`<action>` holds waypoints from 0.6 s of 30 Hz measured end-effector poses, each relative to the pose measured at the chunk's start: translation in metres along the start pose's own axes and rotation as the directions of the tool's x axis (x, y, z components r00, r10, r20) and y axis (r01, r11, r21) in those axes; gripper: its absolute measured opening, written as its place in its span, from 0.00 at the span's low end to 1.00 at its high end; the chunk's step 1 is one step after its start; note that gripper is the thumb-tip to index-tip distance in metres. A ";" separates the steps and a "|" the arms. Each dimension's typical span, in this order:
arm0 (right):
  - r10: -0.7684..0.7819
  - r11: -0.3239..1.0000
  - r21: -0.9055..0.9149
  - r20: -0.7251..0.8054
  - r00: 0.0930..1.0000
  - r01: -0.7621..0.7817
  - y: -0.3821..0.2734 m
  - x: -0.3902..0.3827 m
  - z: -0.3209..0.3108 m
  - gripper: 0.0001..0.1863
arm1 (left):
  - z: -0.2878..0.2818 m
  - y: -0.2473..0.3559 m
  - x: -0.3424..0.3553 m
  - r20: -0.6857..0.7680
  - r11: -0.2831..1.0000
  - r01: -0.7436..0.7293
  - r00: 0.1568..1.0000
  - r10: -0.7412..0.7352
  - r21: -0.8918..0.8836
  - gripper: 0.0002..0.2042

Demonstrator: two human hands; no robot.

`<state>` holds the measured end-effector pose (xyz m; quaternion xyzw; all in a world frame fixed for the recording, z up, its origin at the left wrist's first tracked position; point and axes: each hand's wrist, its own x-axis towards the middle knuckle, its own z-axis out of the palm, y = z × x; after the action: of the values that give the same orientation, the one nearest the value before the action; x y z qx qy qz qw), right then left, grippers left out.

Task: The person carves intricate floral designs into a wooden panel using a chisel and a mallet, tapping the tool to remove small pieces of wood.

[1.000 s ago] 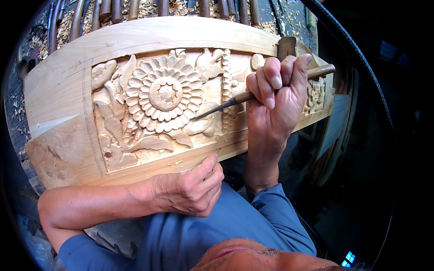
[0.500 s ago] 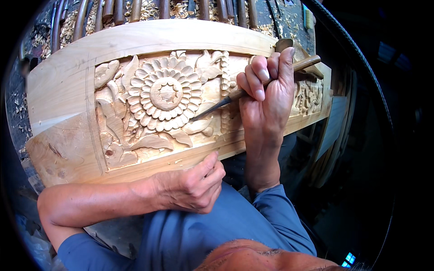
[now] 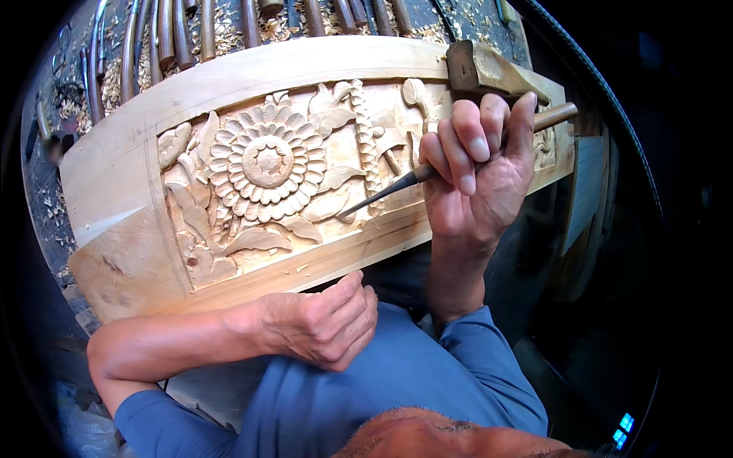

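Observation:
My right hand [image 3: 485,172] is closed around the wooden handle of a carving chisel [image 3: 393,187], its dark blade slanting down to the left. The tip is at the carved leaves right of and below the flower, near the lower border; contact cannot be told. Beneath it lies a pale wooden panel [image 3: 107,183] with a carved round flower [image 3: 269,162], leaves and a twisted rope-like column [image 3: 363,137]. My left hand [image 3: 328,320] is curled at the panel's near edge, in front of my blue shirt; its palm side is hidden.
A wooden mallet [image 3: 489,69] lies on the panel's far right part, beyond my right hand. Several wooden-handled tools [image 3: 208,30] lie along the far side of the dark bench among wood shavings [image 3: 229,34]. Boards [image 3: 584,175] stand at the right.
The chisel tip has moved from the flower's lower right petals to the right and down, with my right hand. My left hand stays curled. The view has shifted somewhat, showing more of the mallet.

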<state>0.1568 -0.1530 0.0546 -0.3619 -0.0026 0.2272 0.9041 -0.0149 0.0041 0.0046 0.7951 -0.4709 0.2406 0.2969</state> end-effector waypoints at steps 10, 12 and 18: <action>-0.373 0.671 -0.706 -0.055 0.926 0.228 -0.022 -0.058 -0.064 0.55 | 0.005 -0.003 0.007 -0.028 0.997 0.071 0.997 -0.070 0.023 0.11; -0.285 0.737 -0.662 -0.126 0.950 0.133 -0.034 -0.075 -0.071 0.55 | 0.004 -0.003 0.007 0.009 0.998 0.058 0.998 -0.059 0.036 0.10; -0.054 0.817 -0.571 0.066 0.996 0.082 -0.040 -0.091 -0.079 0.31 | 0.013 0.006 0.007 -0.049 0.972 0.165 0.986 -0.159 0.168 0.12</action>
<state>0.1052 -0.2673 0.0371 -0.6114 -0.1046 0.1918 0.7606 -0.0160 -0.0114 0.0019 0.8491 -0.3768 0.2692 0.2542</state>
